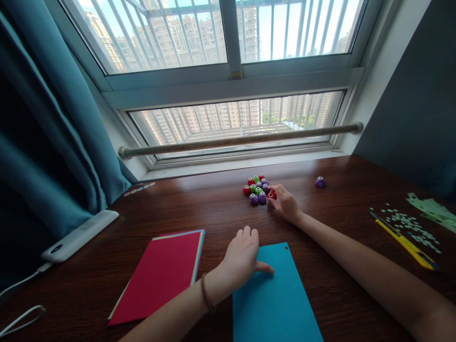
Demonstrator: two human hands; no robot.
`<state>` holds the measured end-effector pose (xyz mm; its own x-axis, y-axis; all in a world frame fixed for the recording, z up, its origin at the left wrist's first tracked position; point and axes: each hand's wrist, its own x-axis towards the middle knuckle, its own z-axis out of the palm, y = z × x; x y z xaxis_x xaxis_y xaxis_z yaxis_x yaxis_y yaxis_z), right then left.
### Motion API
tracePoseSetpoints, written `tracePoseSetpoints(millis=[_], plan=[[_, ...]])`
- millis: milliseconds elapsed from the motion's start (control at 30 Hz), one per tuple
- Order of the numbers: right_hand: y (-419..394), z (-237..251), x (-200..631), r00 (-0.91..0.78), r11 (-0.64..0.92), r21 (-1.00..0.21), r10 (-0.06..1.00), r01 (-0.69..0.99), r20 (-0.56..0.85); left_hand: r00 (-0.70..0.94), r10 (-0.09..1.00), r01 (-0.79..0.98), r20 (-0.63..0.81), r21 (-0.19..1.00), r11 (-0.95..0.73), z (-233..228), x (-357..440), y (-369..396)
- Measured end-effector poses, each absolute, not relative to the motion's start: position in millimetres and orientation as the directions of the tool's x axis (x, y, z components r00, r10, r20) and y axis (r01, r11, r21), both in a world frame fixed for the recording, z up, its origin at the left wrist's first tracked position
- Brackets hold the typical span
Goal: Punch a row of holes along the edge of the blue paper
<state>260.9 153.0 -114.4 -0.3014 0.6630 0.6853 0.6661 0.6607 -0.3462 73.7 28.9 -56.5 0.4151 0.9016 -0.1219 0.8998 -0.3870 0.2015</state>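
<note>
Fingers (276,192) of right hand (287,203) pinch a small red punch (271,194) at the cluster's (257,187) right edge, far across the desk (213,209) | right arm stretched forward | left hand (242,256) flat, fingers together, on blue sheet (278,304).

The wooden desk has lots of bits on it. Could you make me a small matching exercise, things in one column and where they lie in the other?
Things:
1. blue sheet
2. stack of coloured paper
3. yellow knife
4. lone purple punch

Places:
A. far right, beside pale green scraps
B. apart from the cluster, right of the right hand
C. under the left hand
D. left of the left hand

Pairs: 1-C, 2-D, 3-A, 4-B
</note>
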Motion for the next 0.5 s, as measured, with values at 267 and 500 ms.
tracePoseSetpoints(millis=[267, 500], plan=[[152.0, -114.0, 260.9, -0.283, 0.651, -0.354, 0.666, 0.671, 0.69, 0.439, 0.884, 0.873, -0.164, 0.313, -0.375, -55.0, 75.1, 29.9], [150.6, -113.7, 260.9, -0.275, 0.653, -0.361, 0.665, 0.666, 0.694, 0.447, 0.881, 0.851, -0.153, 0.376, -0.366, -58.3, 73.1, 31.4]])
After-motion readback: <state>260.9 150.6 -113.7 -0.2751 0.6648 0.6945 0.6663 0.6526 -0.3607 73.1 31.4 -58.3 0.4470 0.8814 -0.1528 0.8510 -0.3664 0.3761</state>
